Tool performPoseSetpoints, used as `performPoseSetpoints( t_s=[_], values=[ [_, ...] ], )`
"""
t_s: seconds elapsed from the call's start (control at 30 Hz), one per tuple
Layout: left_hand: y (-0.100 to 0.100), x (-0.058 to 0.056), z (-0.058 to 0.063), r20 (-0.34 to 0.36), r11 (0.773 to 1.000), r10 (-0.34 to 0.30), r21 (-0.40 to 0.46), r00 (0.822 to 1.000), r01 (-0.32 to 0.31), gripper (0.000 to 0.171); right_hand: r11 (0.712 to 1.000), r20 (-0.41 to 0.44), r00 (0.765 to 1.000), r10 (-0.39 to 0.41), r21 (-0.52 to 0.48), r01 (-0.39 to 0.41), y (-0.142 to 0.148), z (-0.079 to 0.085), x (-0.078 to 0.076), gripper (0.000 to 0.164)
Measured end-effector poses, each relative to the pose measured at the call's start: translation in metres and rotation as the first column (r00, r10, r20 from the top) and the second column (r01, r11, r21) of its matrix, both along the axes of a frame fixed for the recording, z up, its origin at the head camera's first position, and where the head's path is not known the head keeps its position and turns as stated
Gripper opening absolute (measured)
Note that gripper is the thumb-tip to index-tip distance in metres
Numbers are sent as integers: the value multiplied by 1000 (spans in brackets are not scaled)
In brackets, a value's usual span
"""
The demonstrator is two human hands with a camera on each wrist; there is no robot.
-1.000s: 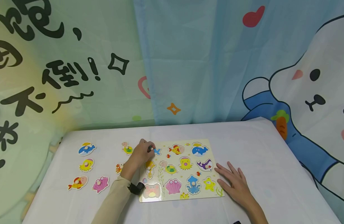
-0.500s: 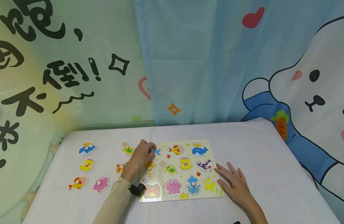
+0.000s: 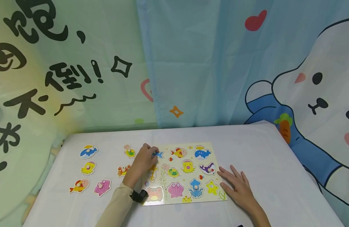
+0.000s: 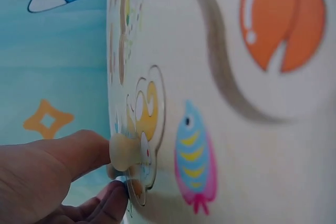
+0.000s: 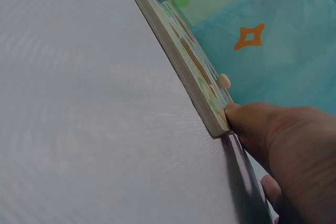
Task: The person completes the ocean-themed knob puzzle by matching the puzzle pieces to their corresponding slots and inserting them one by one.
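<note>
In the head view a cream puzzle board (image 3: 168, 146) with sea-animal pictures lies on the table. My left hand (image 3: 144, 159) is at its far left corner, thumb and fingers pinching a small blue puzzle piece (image 3: 156, 154) at a spot with a blue forked tail. The fingers cover most of that piece. Nearer to me is a seahorse piece (image 3: 152, 173); its wooden knob (image 4: 123, 151) overlaps the thumb in the left wrist view. My right hand (image 3: 238, 186) lies with fingers spread at the board's right side, the thumb (image 5: 247, 116) touching its edge in the right wrist view.
Loose pieces lie left of the board: a blue whale (image 3: 88, 152), a yellow octopus (image 3: 88, 168), a red-yellow fish (image 3: 79, 186), a pink shell (image 3: 102, 188), a turtle (image 3: 130, 151) and a crab (image 3: 123, 171). A printed curtain (image 3: 186, 63) hangs behind the table.
The dark shape between my left fingertips no longer shows; more blue appears under them, and the hand has lowered slightly. My right hand stays at the board's edge.
</note>
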State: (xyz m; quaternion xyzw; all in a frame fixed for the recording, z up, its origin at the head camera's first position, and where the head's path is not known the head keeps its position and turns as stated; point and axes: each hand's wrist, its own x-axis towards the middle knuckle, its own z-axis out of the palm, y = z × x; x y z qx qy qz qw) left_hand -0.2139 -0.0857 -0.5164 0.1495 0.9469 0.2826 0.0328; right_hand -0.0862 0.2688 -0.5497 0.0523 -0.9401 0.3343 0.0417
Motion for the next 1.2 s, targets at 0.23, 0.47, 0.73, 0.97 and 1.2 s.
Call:
performPoseSetpoints(
  t_s=[0.23,0.47,0.73,0.97,1.2],
  values=[
    [-5,7,2,73,990,82,110,994,-90,37,1000,6,1000,-1,6,1,0,1,0,40],
    [-17,12,14,60,981,125,145,990,-132,38,1000,17,1000,-4,2,4,0,3,0,40],
    [-34,14,18,24,978,162,130,986,-164,36,1000,24,1000,0,-7,0,-1,4,-1,40],
    [-46,20,14,41,979,165,111,985,-169,38,1000,40,999,-5,-1,5,0,4,-1,41],
    [-92,29,22,52,974,216,58,975,-219,41,1000,32,999,-1,-3,1,-1,3,-1,41]
  ],
)
